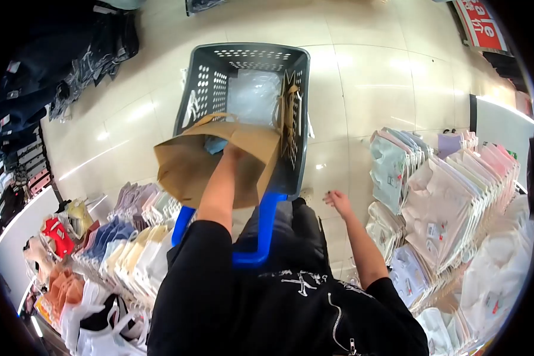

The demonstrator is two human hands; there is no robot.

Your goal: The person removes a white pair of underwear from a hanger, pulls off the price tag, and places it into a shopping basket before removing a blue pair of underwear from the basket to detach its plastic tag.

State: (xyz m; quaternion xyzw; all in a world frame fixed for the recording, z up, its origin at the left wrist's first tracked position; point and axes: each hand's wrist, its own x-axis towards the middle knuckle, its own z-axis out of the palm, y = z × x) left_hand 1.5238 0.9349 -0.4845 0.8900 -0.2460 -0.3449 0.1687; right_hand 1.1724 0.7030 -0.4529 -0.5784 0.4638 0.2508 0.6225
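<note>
My left hand (pixel 232 153) reaches down into a brown paper bag (pixel 181 163), and its fingers are hidden there. Beside that wrist a bit of light blue material (pixel 215 144) shows inside the bag. The bag stands with its mouth toward me at the near end of a dark grey perforated basket (pixel 187 113) with a blue handle (pixel 267 222). Out to the right, my right hand (pixel 338 203) hangs over the floor, fingers loosely apart and holding nothing.
In the basket are clear plastic packaging (pixel 255 92) and a folded brown paper bag (pixel 289 113) along the right wall. Racks of pale hanging garments (pixel 439 207) stand at right, more garments (pixel 115 237) at lower left, and dark clothes (pixel 95 59) at upper left. Tiled floor (pixel 374 77) lies around.
</note>
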